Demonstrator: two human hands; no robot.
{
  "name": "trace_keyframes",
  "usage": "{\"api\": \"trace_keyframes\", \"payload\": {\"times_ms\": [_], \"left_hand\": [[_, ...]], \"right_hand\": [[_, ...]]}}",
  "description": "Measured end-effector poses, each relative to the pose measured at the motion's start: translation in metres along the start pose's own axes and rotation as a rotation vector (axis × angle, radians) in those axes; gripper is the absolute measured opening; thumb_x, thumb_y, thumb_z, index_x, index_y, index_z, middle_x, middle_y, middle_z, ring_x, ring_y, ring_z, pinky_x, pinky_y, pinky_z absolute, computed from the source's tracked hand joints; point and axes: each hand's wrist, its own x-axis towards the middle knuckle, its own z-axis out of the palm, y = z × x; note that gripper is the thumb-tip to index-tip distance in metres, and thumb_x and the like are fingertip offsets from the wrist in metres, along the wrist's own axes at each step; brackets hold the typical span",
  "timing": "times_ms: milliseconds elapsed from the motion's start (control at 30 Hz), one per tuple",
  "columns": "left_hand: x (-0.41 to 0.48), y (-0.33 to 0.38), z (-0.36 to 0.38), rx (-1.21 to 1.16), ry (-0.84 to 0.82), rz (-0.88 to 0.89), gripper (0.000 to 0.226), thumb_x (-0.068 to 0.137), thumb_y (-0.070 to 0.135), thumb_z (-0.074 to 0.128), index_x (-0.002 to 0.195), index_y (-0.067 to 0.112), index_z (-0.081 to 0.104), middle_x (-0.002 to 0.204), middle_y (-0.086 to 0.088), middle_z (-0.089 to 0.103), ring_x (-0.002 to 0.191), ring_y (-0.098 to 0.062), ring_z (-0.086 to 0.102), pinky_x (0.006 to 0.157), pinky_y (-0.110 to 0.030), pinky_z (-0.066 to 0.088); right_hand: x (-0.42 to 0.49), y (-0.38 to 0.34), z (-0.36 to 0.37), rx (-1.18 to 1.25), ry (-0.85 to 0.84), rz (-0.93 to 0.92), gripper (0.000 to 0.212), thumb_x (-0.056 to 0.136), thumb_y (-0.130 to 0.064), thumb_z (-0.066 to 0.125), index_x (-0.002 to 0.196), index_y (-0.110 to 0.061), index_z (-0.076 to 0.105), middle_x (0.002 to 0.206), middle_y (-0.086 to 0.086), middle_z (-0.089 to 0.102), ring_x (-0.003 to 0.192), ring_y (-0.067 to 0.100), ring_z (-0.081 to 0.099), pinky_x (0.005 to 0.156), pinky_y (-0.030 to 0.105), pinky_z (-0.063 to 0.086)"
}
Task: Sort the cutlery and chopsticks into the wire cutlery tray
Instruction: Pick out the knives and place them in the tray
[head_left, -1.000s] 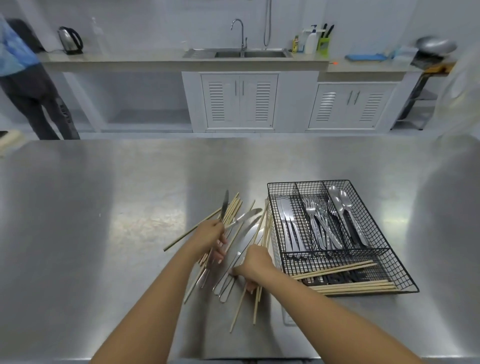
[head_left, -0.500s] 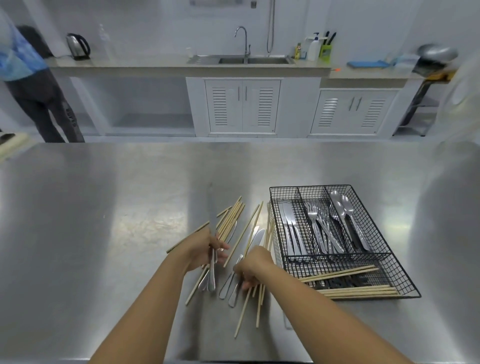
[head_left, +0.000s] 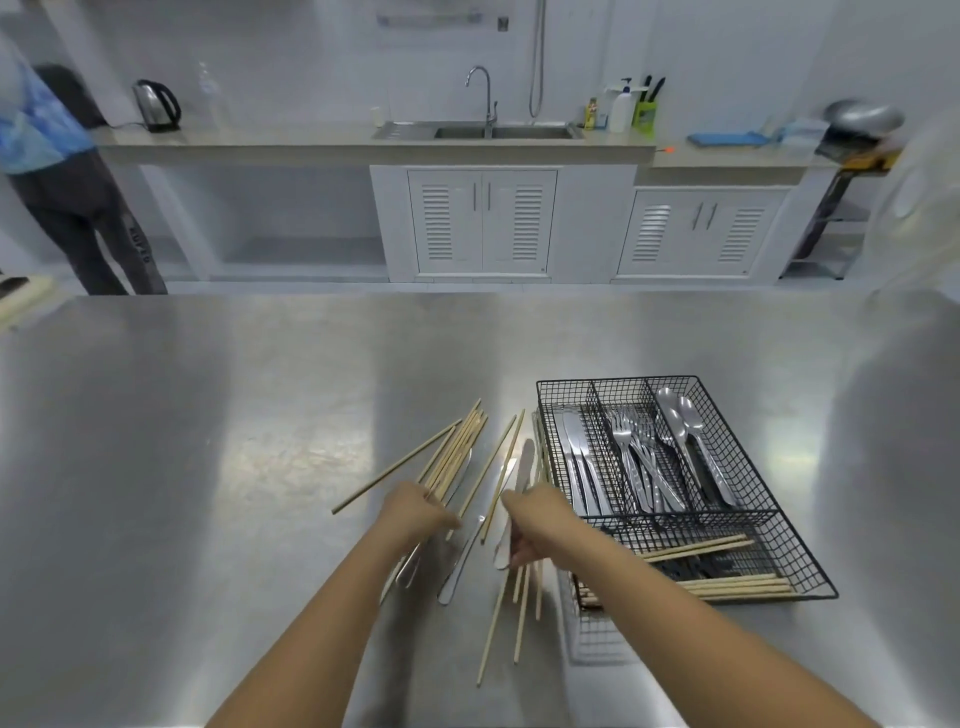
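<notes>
A black wire cutlery tray (head_left: 540, 387) stands on the steel table, right of centre. It holds knives (head_left: 575, 457), forks (head_left: 640, 460) and spoons (head_left: 691, 441) in three long compartments, and chopsticks (head_left: 737, 587) in the front one. Left of the tray lies a loose pile of wooden chopsticks (head_left: 457, 447) and table knives. My left hand (head_left: 415, 512) is closed on a knife handle (head_left: 408, 571) in the pile. My right hand (head_left: 535, 525) grips another knife (head_left: 527, 457), blade pointing away. One more knife (head_left: 467, 545) lies between my hands.
More chopsticks (head_left: 498, 623) lie loose near the front edge under my right wrist. A person (head_left: 78, 208) stands beyond the table's far left corner. A pale object (head_left: 26, 299) sits at the table's left edge. A counter with a sink (head_left: 483, 132) runs along the back wall.
My left hand has lowered its knife from upright down onto the pile. My right hand has closed on a knife and raised it slightly beside the tray.
</notes>
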Motion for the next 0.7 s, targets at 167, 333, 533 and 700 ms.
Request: {"api": "trace_keyframes", "payload": {"times_ms": [167, 333, 533, 700], "left_hand": [[-0.003, 0.005, 0.019, 0.140, 0.003, 0.033, 0.028, 0.065, 0.024, 0.084, 0.078, 0.013, 0.061, 0.076, -0.003, 0.063, 0.075, -0.018, 0.063, 0.072, -0.030, 0.053], [-0.004, 0.011, 0.027, 0.276, 0.067, 0.057, 0.024, 0.070, 0.018, 0.078, 0.076, 0.013, 0.055, 0.072, -0.002, 0.058, 0.074, -0.019, 0.062, 0.057, -0.027, 0.049], [-0.008, 0.013, 0.033, 0.312, 0.088, 0.050, 0.030, 0.071, 0.024, 0.075, 0.070, 0.016, 0.046, 0.066, 0.002, 0.047, 0.063, -0.014, 0.052, 0.050, -0.023, 0.037], [-0.009, 0.014, 0.039, 0.431, 0.077, 0.112, 0.023, 0.077, 0.026, 0.069, 0.090, 0.013, 0.055, 0.074, 0.001, 0.051, 0.073, -0.019, 0.055, 0.054, -0.023, 0.041]], "right_hand": [[-0.005, -0.016, -0.057, 0.091, 0.066, -0.127, 0.029, 0.101, -0.020, 0.039, 0.116, 0.004, 0.046, 0.073, 0.015, 0.061, 0.051, 0.020, 0.060, 0.044, 0.029, 0.051], [0.018, -0.007, -0.096, 0.057, 0.132, -0.063, 0.028, 0.099, -0.005, 0.040, 0.123, 0.009, 0.045, 0.073, 0.019, 0.061, 0.052, 0.023, 0.056, 0.044, 0.028, 0.053], [0.034, 0.005, -0.099, 0.177, 0.136, 0.003, 0.032, 0.092, 0.008, 0.044, 0.124, 0.012, 0.047, 0.095, 0.024, 0.061, 0.067, 0.022, 0.062, 0.059, 0.026, 0.054], [0.039, 0.006, -0.095, 0.164, 0.193, -0.009, 0.030, 0.093, 0.007, 0.041, 0.121, 0.015, 0.047, 0.102, 0.024, 0.056, 0.076, 0.024, 0.058, 0.070, 0.031, 0.054]]}}
